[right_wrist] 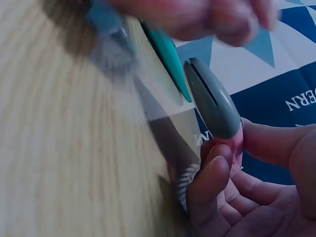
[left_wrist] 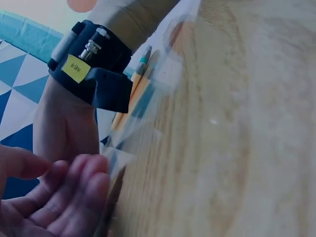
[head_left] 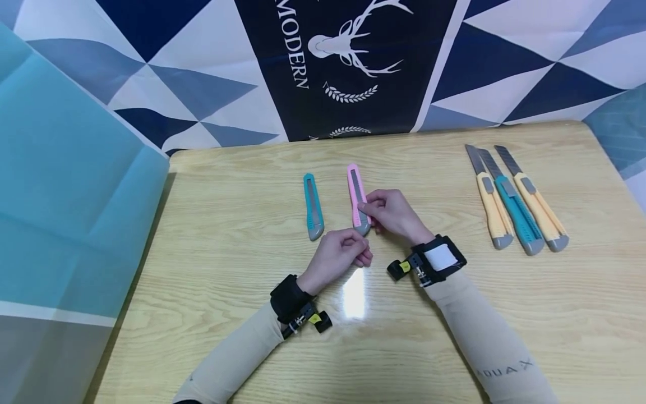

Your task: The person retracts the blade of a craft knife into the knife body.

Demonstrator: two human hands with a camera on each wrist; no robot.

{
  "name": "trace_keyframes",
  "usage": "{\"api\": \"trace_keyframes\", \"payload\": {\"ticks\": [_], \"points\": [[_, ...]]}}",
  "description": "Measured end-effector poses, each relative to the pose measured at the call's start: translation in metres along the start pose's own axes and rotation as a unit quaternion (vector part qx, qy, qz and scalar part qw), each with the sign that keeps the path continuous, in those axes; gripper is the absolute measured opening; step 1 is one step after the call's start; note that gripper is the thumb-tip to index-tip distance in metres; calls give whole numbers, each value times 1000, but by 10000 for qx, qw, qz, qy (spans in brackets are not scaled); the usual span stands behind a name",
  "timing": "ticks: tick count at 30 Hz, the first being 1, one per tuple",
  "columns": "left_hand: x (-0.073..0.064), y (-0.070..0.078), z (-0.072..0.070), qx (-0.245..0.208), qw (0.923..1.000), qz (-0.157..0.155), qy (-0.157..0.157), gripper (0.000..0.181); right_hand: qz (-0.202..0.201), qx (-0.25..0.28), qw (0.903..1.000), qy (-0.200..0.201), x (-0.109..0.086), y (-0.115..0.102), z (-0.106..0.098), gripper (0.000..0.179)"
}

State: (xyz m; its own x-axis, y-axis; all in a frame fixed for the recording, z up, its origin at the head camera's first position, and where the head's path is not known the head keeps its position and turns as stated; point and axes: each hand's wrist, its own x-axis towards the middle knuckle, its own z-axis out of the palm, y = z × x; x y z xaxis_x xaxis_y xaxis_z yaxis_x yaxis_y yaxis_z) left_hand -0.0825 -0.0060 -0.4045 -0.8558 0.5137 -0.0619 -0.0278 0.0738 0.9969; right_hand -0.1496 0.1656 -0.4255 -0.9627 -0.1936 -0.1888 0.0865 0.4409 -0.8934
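My right hand point(head_left: 395, 214) pinches a pink utility knife point(head_left: 356, 191) by its lower half, thumb on one side and fingers on the other. The knife's grey end cap point(right_wrist: 212, 98) points toward me in the right wrist view. Just below that end, my left hand point(head_left: 337, 255) hovers with loosely curled fingers point(left_wrist: 89, 182) and nothing between them. A teal utility knife point(head_left: 313, 207) with a grey end lies to the left of the pink one. No blade sticks out of either.
At the right of the wooden table point(head_left: 227, 336), three utility knives lie side by side with blades extended: a yellow one point(head_left: 492, 210), a teal one point(head_left: 520, 213) and another yellow one point(head_left: 541, 210). A patterned cloth point(head_left: 202, 67) stands behind the table.
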Motion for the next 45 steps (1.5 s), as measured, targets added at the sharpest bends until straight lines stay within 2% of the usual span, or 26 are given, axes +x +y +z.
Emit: {"api": "trace_keyframes", "payload": {"ticks": [5, 8, 12, 19, 27, 45], "points": [[1, 4, -1, -344, 9987, 364, 47, 15, 30, -242, 9997, -33, 4, -1, 2, 22], [0, 6, 0, -365, 9981, 495, 51, 15, 2, -464, 9989, -63, 9, -1, 5, 24], [-1, 7, 3, -268, 9981, 551, -103, 15, 1, -671, 9977, -67, 17, -3, 10, 22], [0, 8, 3, -137, 9982, 557, -173, 15, 106, -770, 9970, -21, 23, -8, 12, 22], [1, 8, 3, -216, 9976, 575, -322, 15, 307, -459, 9984, -127, 23, -13, 14, 21], [-1, 5, 0, -67, 9981, 364, -489, 17, 136, -203, 9994, -229, 24, -11, 20, 18]]}}
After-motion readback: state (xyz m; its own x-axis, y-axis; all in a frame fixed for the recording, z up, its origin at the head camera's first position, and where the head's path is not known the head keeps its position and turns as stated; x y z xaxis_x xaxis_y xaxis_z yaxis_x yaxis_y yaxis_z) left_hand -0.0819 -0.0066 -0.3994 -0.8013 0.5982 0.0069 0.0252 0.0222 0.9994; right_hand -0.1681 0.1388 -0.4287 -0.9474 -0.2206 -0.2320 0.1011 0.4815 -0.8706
